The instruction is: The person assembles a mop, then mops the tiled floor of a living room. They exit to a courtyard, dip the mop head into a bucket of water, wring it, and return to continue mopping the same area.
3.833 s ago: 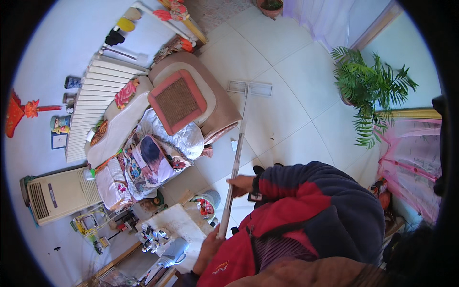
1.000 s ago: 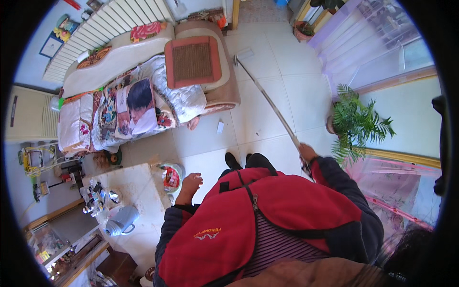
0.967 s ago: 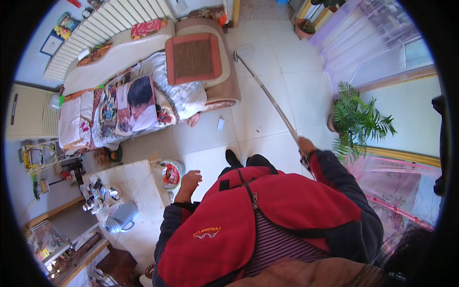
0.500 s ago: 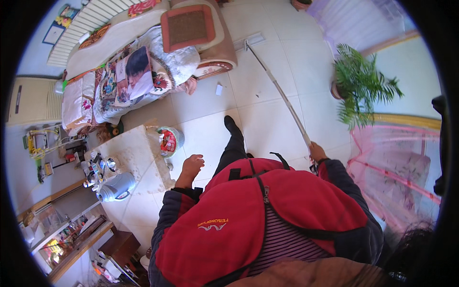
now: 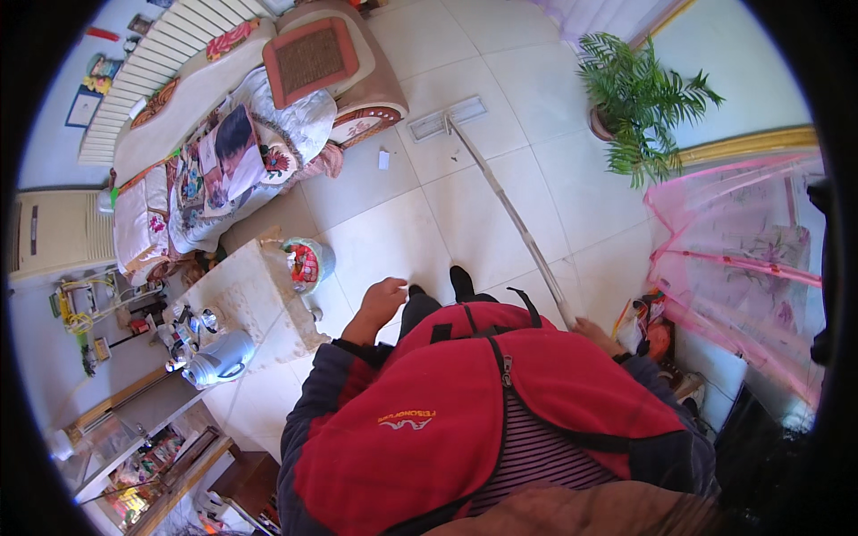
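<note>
My right hand (image 5: 597,336) is closed round the upper end of a long pale flat mop handle (image 5: 511,213), beside my red vest. The handle slants forward and left to a wide rectangular mop head (image 5: 466,111) lying on the tiles near the sofa's end. My left hand (image 5: 380,302) hangs in the air left of my body, empty, its fingers loosely bent and apart. A small white scrap (image 5: 383,160) lies on the floor left of the mop head, and dark bits (image 5: 454,157) lie just below it.
A cloth-covered sofa (image 5: 371,85) stands far left. Nearer on the left are a pale table (image 5: 268,304) with a grey flask (image 5: 222,357) and a basket (image 5: 315,268) of red packets. To the right are a potted palm (image 5: 639,107) and a pink sheer curtain (image 5: 715,259).
The mop head has shifted away from the sofa's end toward me. My feet now stand closer together, and the view has turned and moved forward. My right hand keeps its hold.
</note>
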Action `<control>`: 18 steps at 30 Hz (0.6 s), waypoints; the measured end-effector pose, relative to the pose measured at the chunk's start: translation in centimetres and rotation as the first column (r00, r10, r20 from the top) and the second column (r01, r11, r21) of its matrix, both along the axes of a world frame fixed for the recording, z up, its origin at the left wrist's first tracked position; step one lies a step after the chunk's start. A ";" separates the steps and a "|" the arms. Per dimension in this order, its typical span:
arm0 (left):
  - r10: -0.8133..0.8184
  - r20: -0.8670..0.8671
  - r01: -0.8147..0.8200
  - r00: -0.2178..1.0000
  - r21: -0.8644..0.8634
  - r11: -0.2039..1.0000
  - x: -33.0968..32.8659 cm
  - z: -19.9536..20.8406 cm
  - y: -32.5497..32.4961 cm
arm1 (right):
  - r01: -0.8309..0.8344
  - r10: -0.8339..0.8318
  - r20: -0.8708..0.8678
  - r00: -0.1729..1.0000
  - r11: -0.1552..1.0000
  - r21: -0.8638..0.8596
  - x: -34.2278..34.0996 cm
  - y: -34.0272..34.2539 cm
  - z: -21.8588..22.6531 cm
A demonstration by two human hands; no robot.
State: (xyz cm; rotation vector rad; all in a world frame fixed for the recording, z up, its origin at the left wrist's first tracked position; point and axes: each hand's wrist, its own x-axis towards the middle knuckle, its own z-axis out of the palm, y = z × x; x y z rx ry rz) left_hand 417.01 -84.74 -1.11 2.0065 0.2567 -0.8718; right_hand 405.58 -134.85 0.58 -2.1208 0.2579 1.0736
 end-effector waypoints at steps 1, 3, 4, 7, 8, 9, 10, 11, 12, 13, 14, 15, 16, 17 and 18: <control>-0.076 0.028 0.076 0.997 0.007 0.997 0.6 0.7 -1.2 | 0.140 -0.107 -0.208 0.972 0.979 0.150 2.9 0.8 1.9; -0.163 0.099 0.169 0.982 -0.056 0.984 1.9 2.7 -3.9 | 0.580 -0.314 -0.573 0.757 0.726 0.369 7.2 3.1 6.2; -0.214 0.138 0.233 0.967 -0.136 0.963 2.4 3.9 -5.2 | 0.595 -0.299 -0.618 0.727 0.725 0.348 9.4 4.5 7.6; -0.372 0.163 0.405 0.914 -0.305 0.862 3.4 7.7 -8.1 | 0.560 -0.187 -0.596 0.781 0.633 0.535 14.5 9.8 8.4; -0.315 0.064 0.314 0.947 -0.396 0.863 3.1 9.0 -8.5 | 0.580 -0.222 -0.591 0.776 0.620 0.528 15.8 12.0 7.4; -0.262 -0.041 0.212 0.964 -0.474 0.855 2.7 10.0 -8.8 | 0.602 -0.268 -0.582 0.768 0.611 0.514 17.0 14.2 5.9; -0.210 -0.120 0.108 0.970 -0.564 0.818 2.4 10.8 -8.7 | 0.574 -0.240 -0.570 0.786 0.625 0.529 18.2 16.2 4.2; -0.143 -0.247 -0.034 0.958 -0.596 0.803 1.9 11.4 -8.3 | 0.694 -0.352 -0.624 0.697 0.551 0.464 19.2 18.5 2.1; -0.082 -0.345 -0.168 0.935 -0.634 0.755 1.2 11.7 -7.7 | 0.733 -0.393 -0.645 0.655 0.539 0.416 20.5 20.8 -0.1; -0.029 -0.443 -0.301 0.896 -0.654 0.694 0.4 11.8 -7.1 | 0.775 -0.480 -0.630 0.611 0.526 0.352 21.6 23.0 -2.4; 0.047 -0.505 -0.402 0.862 -0.625 0.669 -0.6 11.7 -6.7 | 0.770 -0.475 -0.624 0.621 0.518 0.372 22.1 25.1 -4.5; 0.111 -0.524 -0.478 0.845 -0.646 0.595 -1.6 11.4 -5.8 | 0.757 -0.480 -0.602 0.638 0.533 0.378 22.5 27.5 -6.7; 0.168 -0.545 -0.545 0.821 -0.660 0.517 -2.6 11.0 -4.7 | 0.766 -0.492 -0.602 0.629 0.525 0.371 22.5 29.5 -8.8; 0.223 -0.567 -0.602 0.793 -0.675 0.426 -3.7 10.5 -3.6 | 0.760 -0.502 -0.587 0.635 0.542 0.358 22.6 31.7 -11.0; 0.356 -0.587 -0.686 0.727 -0.604 0.405 -5.1 10.1 -2.4 | 0.701 -0.497 -0.521 0.694 0.631 0.332 22.2 33.6 -13.1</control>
